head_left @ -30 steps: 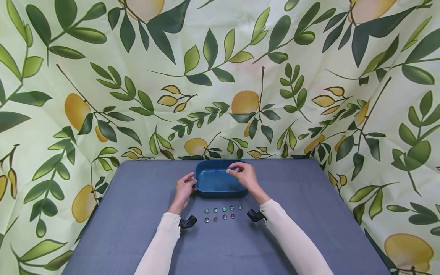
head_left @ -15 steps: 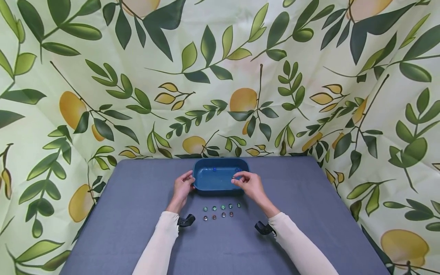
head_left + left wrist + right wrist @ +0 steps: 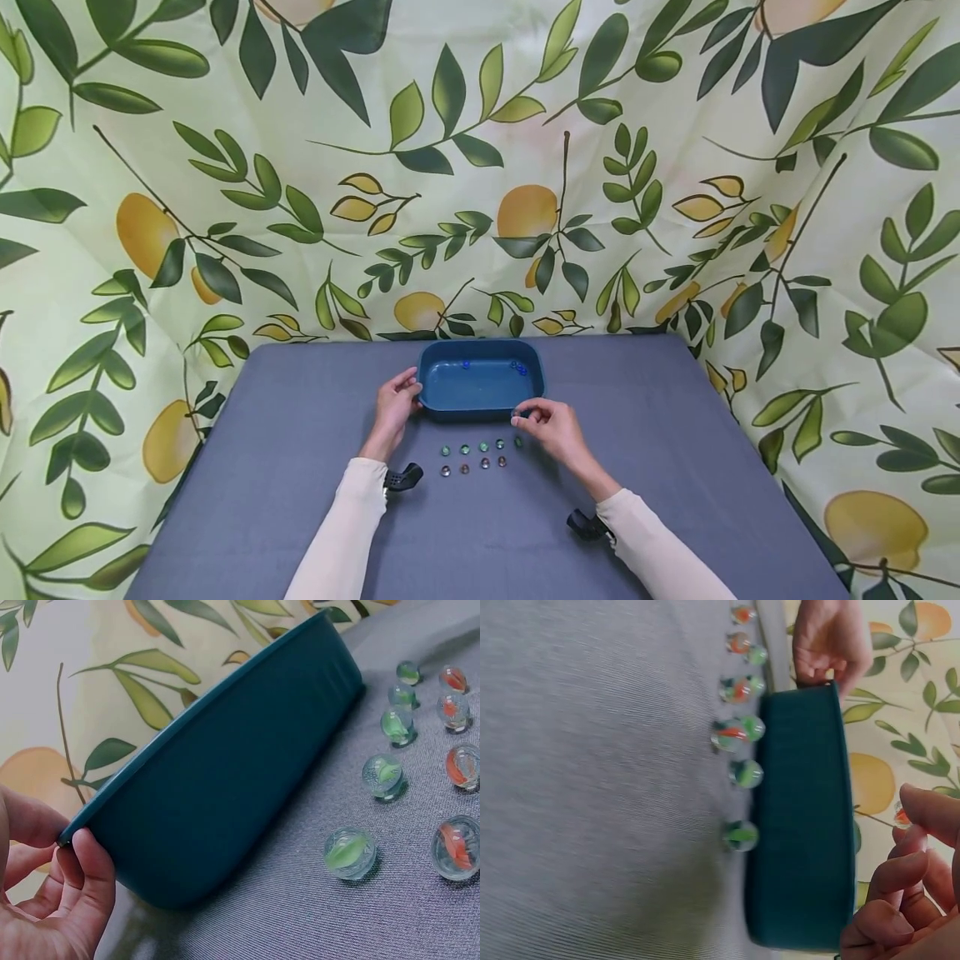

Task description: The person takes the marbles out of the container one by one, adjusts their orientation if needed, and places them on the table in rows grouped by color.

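Observation:
My left hand (image 3: 397,403) pinches the left rim of a dark teal-blue plastic bin (image 3: 480,412) between thumb and fingers. Just off the bin's front right corner, my right hand (image 3: 553,429) holds a clear glass marble (image 3: 901,816) with an orange-red swirl between thumb and fingertip. Inside the bin, a blue marble (image 3: 466,364) lies toward the back left, and more blue marbles (image 3: 522,371) are grouped at the back right. In front of the bin, a row of green-swirled marbles (image 3: 350,853) lies on the cloth, with a row of orange-swirled marbles (image 3: 456,846) nearer to me.
Grey-blue cloth (image 3: 315,433) covers the table, whose back edge meets a leaf-and-fruit patterned curtain (image 3: 450,208) just behind the bin. The curtain also runs along both sides. A black wrist camera (image 3: 405,477) juts from the left wrist, another camera (image 3: 587,525) from the right.
My right hand has drawn back from above the bin's inside toward me and to the right, uncovering the blue marbles at its back right. My left hand stays at the rim.

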The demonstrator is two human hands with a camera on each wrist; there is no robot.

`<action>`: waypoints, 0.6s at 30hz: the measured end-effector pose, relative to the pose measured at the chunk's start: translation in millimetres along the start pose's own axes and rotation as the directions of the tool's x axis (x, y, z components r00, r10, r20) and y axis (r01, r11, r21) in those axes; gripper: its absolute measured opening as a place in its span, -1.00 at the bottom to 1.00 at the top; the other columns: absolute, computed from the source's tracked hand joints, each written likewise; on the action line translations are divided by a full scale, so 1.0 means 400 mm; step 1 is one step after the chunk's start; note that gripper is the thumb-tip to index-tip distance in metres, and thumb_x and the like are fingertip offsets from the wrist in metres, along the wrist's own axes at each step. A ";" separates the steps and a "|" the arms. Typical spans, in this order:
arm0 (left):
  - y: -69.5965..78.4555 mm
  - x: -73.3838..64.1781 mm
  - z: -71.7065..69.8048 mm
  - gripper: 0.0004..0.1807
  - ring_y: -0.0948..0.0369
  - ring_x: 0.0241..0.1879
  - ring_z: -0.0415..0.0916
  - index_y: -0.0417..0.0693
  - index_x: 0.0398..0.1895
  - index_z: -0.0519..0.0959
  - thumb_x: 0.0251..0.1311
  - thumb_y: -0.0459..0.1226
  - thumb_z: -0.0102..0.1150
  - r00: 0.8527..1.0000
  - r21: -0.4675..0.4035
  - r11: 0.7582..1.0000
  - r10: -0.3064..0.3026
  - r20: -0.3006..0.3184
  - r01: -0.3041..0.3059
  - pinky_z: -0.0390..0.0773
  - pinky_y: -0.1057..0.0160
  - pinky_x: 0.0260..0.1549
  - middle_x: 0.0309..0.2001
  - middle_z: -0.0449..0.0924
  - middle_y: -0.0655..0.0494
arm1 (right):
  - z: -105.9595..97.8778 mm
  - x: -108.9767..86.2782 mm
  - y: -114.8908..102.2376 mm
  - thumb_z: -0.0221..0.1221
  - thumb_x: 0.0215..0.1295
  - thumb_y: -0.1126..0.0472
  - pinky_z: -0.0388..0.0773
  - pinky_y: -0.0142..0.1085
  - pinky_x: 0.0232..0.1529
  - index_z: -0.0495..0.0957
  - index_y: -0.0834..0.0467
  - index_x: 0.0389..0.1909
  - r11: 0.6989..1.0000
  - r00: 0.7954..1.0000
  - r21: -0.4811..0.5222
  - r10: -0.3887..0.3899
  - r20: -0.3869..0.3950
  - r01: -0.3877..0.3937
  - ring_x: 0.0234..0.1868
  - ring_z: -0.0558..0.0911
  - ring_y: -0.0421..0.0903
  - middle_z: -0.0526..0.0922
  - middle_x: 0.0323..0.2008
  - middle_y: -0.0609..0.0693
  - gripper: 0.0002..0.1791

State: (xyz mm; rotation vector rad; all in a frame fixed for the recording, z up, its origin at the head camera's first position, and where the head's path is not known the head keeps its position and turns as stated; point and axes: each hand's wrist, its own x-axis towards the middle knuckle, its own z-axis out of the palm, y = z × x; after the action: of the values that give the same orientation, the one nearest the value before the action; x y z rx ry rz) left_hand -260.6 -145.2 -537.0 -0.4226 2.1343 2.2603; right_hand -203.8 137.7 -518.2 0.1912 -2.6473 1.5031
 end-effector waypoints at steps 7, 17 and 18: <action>0.009 0.000 0.000 -0.52 0.12 -0.16 0.40 -0.17 0.32 0.43 0.31 -0.42 0.05 1.000 0.002 1.000 0.003 0.008 -0.003 0.52 0.44 -0.44 -0.02 0.38 -0.02 | 0.014 -0.030 0.029 0.44 0.05 0.19 0.27 -0.46 -0.61 0.71 0.06 -0.35 1.000 1.000 -0.030 -0.001 0.012 0.001 -0.66 0.35 -0.31 0.47 -0.67 -0.16 -0.86; 0.003 -0.003 -0.002 -0.52 0.17 -0.20 0.39 -0.16 0.32 0.44 0.31 -0.41 0.06 1.000 0.012 1.000 -0.006 0.001 0.006 0.53 0.42 -0.44 -0.04 0.38 0.01 | 0.028 -0.066 0.069 0.45 0.04 0.22 0.30 -0.48 -0.58 0.70 0.11 -0.36 0.999 0.995 -0.024 0.049 0.082 -0.047 -0.66 0.36 -0.36 0.50 -0.65 -0.15 -0.85; 0.003 -0.002 -0.002 -0.52 0.17 -0.20 0.39 -0.15 0.32 0.44 0.31 -0.40 0.06 1.000 0.014 1.000 -0.007 0.001 0.007 0.53 0.42 -0.43 -0.03 0.38 0.01 | 0.028 -0.067 0.071 0.45 0.04 0.22 0.30 -0.48 -0.58 0.70 0.12 -0.36 0.999 0.995 -0.020 0.052 0.091 -0.050 -0.66 0.36 -0.37 0.51 -0.65 -0.15 -0.85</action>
State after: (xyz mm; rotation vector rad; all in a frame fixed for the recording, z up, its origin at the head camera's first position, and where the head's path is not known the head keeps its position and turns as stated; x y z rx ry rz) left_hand -259.7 -145.9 -535.7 -0.4278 2.1430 2.2407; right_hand -181.9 144.1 -551.7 0.1975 -2.7556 1.5209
